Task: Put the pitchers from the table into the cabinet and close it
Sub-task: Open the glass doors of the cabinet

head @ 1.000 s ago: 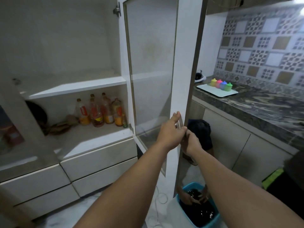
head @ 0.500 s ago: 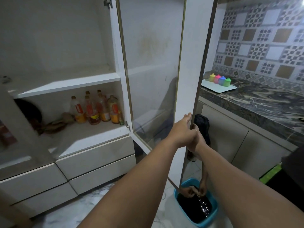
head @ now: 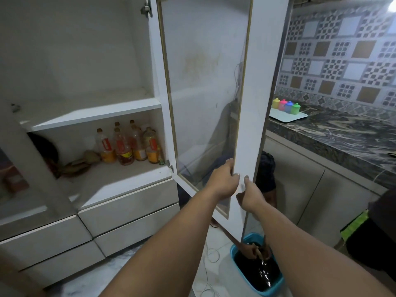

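Note:
A white cabinet (head: pixel 94 113) stands open in front of me, its upper shelf bare. Its right glass door (head: pixel 252 116) is swung out towards me. My left hand (head: pixel 224 181) grips the door's free edge from the glass side, and my right hand (head: pixel 249 195) grips the same edge from the other side, just below. Four small coloured pitchers (head: pixel 286 106), yellow, pink, blue and green, stand in a row on a white tray (head: pixel 293 116) on the marble counter (head: pixel 342 138) at the right.
Several oil bottles (head: pixel 126 144) and a dark pan (head: pixel 46 148) fill the lower shelf; drawers (head: pixel 128 209) sit below. The left door (head: pixel 27 159) is also open. Another person crouches behind the door over a blue tub (head: pixel 260 273) of dark liquid on the floor.
The door has swung a little further out to the right with both my hands on its edge. My right hand now shows below the left instead of being hidden behind it.

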